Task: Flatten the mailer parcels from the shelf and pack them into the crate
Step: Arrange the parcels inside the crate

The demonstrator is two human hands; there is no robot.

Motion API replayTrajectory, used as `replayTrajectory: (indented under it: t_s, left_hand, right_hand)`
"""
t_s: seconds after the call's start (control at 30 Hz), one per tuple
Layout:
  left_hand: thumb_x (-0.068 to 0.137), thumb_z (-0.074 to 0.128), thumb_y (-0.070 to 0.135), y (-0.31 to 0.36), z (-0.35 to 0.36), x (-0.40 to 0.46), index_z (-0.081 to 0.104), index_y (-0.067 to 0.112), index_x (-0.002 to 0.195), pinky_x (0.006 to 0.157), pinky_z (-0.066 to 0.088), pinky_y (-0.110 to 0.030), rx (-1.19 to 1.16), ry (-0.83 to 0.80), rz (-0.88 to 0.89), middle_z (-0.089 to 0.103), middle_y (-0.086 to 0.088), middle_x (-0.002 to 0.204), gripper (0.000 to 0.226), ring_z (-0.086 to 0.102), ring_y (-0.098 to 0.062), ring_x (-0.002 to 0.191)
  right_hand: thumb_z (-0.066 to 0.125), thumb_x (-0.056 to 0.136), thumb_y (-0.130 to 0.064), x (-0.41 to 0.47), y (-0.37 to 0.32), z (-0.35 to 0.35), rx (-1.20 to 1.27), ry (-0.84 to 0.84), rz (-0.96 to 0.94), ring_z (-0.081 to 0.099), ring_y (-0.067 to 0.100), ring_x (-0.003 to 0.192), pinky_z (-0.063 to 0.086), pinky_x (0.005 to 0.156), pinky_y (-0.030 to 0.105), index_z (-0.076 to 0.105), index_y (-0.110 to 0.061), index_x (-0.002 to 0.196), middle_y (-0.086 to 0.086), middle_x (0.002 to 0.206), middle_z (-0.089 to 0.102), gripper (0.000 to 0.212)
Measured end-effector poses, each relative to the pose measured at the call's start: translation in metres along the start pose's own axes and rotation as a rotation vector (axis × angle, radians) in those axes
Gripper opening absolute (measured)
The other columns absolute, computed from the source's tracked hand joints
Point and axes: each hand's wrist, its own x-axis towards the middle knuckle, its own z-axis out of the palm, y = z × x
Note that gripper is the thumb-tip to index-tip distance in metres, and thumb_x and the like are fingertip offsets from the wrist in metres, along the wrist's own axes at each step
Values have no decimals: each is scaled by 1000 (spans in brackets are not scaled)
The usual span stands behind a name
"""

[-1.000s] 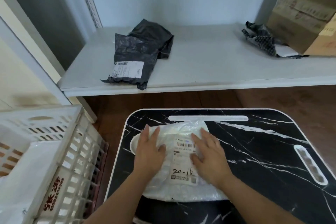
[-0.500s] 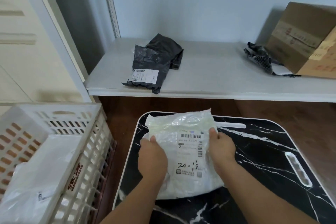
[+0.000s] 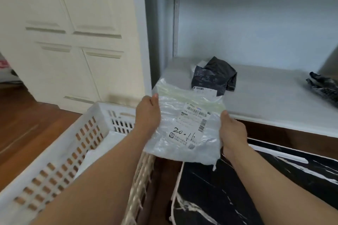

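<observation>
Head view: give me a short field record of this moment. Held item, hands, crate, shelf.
held item: clear-white plastic mailer parcel with a printed label and handwritten "20-16", in the air between crate and table
left hand: grips the parcel's left edge
right hand: grips its right edge
crate: white slotted plastic crate, white parcel inside
shelf: white shelf board holding a crumpled black plastic mailer
table: black marble-pattern table

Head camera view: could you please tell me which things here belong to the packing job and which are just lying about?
Part of the job:
white mailer, gripped by left hand and right hand
white crate
black mailer on the shelf
crumpled black mailer

Just lying about:
marble table
cupboard doors
</observation>
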Motion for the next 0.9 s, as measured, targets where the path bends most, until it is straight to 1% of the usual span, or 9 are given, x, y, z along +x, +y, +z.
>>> replayTrajectory:
  t_s: [0.13,0.2,0.3,0.43,0.57,0.67,0.73,0.83,0.9]
  left_hand:
    - [103,27,35,-52,-80,40,43,6,93,68,28,-28,159,116,-78,45,-4,80,35,42,-20,78]
    - [103,27,36,-80,-114,55,45,4,96,70,30,-31,238,136,-97,48,-9,86,37,44,-25,81]
    - [103,26,36,-127,-150,71,44,0,104,71,34,-34,309,154,-158,50,-12,89,39,48,-29,84]
    - [102,31,29,-196,-170,73,39,0,107,67,42,-37,329,101,-324,53,-12,86,30,50,-25,75]
    - [101,34,15,-252,-160,64,37,3,105,54,38,-29,350,36,-467,53,-10,81,13,46,-16,64]
    - [97,34,3,-291,-148,53,39,-1,116,52,35,-23,440,-55,-551,49,-8,82,20,44,-15,65]
    - [95,38,1,-314,-142,45,39,-3,122,50,31,-19,556,-158,-619,39,-2,74,27,38,-11,62]
    - [90,46,-1,-347,-134,33,43,-1,123,52,36,-19,718,-313,-695,39,0,73,33,39,-10,61]
    - [89,49,1,-365,-129,24,45,3,123,55,39,-19,820,-405,-712,39,1,72,34,40,-8,61]
  right_hand:
    - [51,97,-26,-19,-9,70,-110,-397,-87,47,17,61,38,55,27,62,-9,89,9,78,59,22]
    - [59,93,-22,-31,-1,112,-117,-525,-87,60,19,70,42,55,26,57,-9,108,9,92,68,20]
    - [68,86,-15,-48,23,174,-229,-515,-168,66,24,89,49,59,29,44,-16,115,8,106,63,37]
    - [65,86,-11,-70,68,227,-558,-496,-297,66,30,86,57,74,46,38,-10,111,5,96,58,37]
    - [40,92,2,-80,115,255,-991,-648,-368,60,23,83,54,70,32,39,-13,112,4,85,52,26]
    - [49,90,3,-88,136,268,-1306,-774,-355,59,21,97,41,68,26,41,-9,123,4,101,56,36]
    - [53,89,3,-90,147,275,-1472,-847,-301,58,22,106,39,70,26,47,-8,121,5,101,55,34]
    - [47,90,3,-91,163,283,-1639,-983,-262,55,19,86,39,72,26,52,-11,89,1,80,45,15]
    - [44,92,3,-94,172,287,-1746,-1098,-237,56,20,88,43,78,28,54,-7,83,1,81,46,17]
